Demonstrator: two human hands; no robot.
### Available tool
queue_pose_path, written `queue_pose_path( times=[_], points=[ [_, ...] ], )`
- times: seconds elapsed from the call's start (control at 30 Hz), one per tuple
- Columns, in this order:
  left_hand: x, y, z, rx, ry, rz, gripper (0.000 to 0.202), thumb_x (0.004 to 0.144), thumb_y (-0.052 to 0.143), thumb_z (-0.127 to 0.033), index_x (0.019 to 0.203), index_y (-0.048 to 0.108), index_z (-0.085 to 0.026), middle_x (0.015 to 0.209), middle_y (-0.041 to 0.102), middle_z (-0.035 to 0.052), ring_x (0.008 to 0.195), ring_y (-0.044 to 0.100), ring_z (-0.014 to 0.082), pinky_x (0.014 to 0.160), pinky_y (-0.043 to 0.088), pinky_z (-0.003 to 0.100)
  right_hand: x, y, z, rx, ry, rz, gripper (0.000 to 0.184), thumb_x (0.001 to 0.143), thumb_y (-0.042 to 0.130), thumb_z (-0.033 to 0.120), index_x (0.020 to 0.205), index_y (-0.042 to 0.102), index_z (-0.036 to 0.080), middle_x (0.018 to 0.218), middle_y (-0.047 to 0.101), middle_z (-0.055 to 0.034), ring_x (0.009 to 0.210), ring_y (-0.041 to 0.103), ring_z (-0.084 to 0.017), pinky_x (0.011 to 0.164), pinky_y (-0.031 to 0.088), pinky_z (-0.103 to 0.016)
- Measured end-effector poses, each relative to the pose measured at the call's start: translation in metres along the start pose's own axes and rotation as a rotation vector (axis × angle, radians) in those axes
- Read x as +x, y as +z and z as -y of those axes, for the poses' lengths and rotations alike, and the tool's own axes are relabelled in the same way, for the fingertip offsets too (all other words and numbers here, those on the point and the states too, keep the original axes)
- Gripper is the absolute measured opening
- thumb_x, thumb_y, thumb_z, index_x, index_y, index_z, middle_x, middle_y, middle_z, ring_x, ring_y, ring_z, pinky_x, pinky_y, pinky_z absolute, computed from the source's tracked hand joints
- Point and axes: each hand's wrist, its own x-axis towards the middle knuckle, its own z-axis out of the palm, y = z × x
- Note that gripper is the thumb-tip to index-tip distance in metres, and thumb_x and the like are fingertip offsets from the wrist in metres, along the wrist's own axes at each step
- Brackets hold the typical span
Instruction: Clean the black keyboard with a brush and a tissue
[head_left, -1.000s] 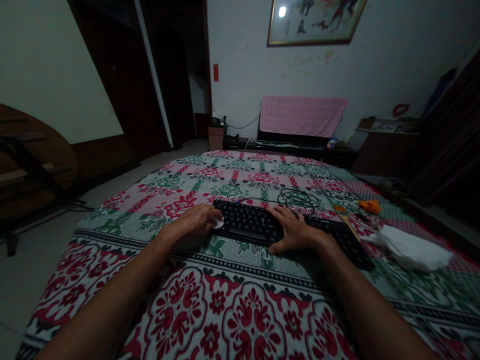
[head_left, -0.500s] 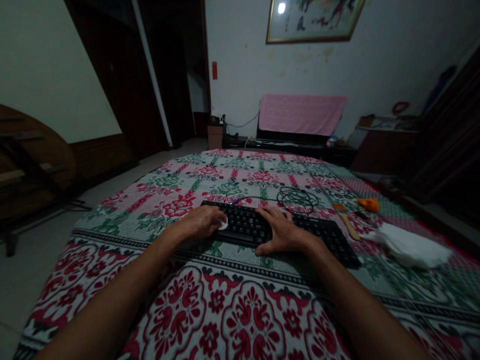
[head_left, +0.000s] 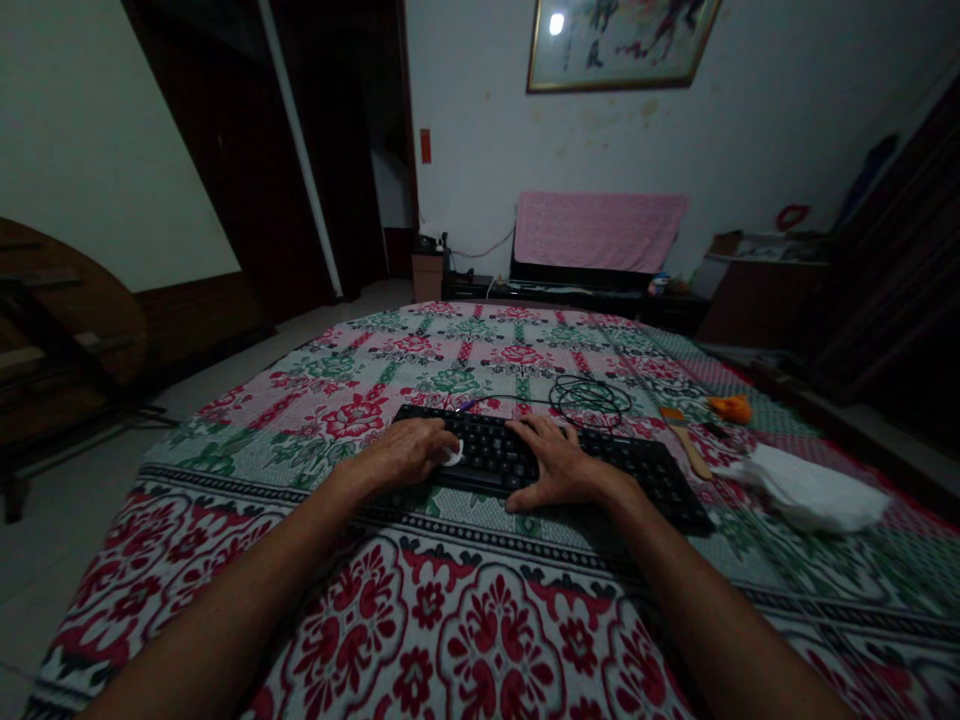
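Note:
A black keyboard lies across the flowered cloth in front of me. My left hand is curled over the keyboard's left end, fingers closed on a small white wad pressed to the keys. My right hand lies flat on the middle of the keyboard, fingers spread, thumb at the near edge. The keyboard's coiled black cable rests just behind it.
A crumpled white cloth lies at the right, with a wooden-handled tool and an orange object behind it. A pink-draped cabinet stands by the far wall. A dark doorway opens at the left.
The keyboard has slid left under both hands, and my left hand with the white wad now sits farther onto the keys.

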Motion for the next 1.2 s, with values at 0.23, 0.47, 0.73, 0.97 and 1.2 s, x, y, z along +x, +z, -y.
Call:
queue_pose_path(
  times=[0.23,0.47,0.73,0.97,1.2],
  points=[
    [-0.002,0.002,0.012,0.047,-0.060,-0.051,0.029,0.085,0.042,-0.021,0.107,0.061,-0.024,0.094,0.060,0.0050,0.081,0.056,0.0171,0.068,0.041,0.026,0.000,0.000,0.000,-0.010,0.002,0.008,0.125,0.043,0.067,0.074,0.145,0.018,0.021,0.149,0.015,-0.0171,0.137,0.008,-0.037,0.107,-0.003,-0.060],
    [0.003,0.003,-0.005,0.050,-0.019,0.008,0.031,0.083,0.041,-0.017,0.104,0.062,-0.025,0.089,0.058,0.0050,0.074,0.056,0.0155,0.063,0.040,0.024,-0.001,0.000,0.001,-0.003,-0.003,0.001,0.123,0.044,0.068,0.073,0.145,0.019,0.021,0.149,0.016,-0.0171,0.137,0.009,-0.037,0.107,-0.003,-0.060],
    [0.001,0.002,0.000,0.088,-0.056,-0.052,0.031,0.082,0.041,-0.016,0.106,0.059,-0.023,0.092,0.057,0.0051,0.077,0.055,0.0170,0.062,0.039,0.025,0.000,0.002,-0.002,0.008,-0.014,-0.006,0.122,0.044,0.069,0.072,0.145,0.019,0.024,0.148,0.019,-0.0159,0.136,0.010,-0.038,0.106,-0.004,-0.060],
    [0.008,0.004,-0.015,0.100,0.056,0.008,0.027,0.086,0.038,-0.020,0.100,0.060,-0.025,0.086,0.055,0.0038,0.069,0.053,0.0147,0.057,0.035,0.025,-0.001,0.001,-0.001,-0.011,-0.009,-0.003,0.122,0.045,0.068,0.073,0.145,0.018,0.024,0.149,0.017,-0.0159,0.137,0.008,-0.037,0.107,-0.002,-0.060],
    [0.005,0.003,-0.003,0.079,-0.045,-0.093,0.031,0.084,0.038,-0.016,0.109,0.056,-0.022,0.094,0.056,0.0055,0.079,0.054,0.0168,0.065,0.039,0.026,0.000,0.000,0.000,-0.017,0.001,0.005,0.122,0.045,0.068,0.073,0.145,0.018,0.023,0.148,0.018,-0.0160,0.137,0.009,-0.038,0.107,-0.002,-0.060]
  ],
)
